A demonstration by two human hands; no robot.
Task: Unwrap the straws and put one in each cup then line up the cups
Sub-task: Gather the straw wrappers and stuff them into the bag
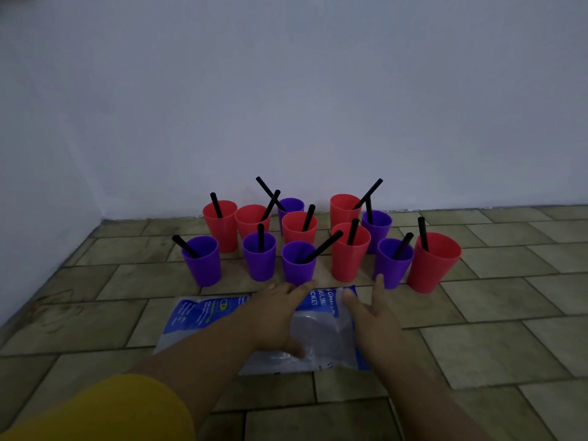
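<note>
left hand [280,313] fingers straight, loosely spread, holding nothing, tips just short of middle purple cup [298,265] | right hand [375,316] fingers splayed, empty | both over clear blue-printed mailing bag [203,313] on tiled floor [509,345] | twelve red and purple cups [349,259], black straw [323,246] in each, clustered near wall [286,90]

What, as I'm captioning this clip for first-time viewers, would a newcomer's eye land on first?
The huddle of red cups and purple cups on the tiled floor by the wall stands out first, with a black straw leaning out of each. Next come the left hand and right hand, both open, reaching forward over a clear-and-blue plastic bag lying just in front of the cups.
</note>
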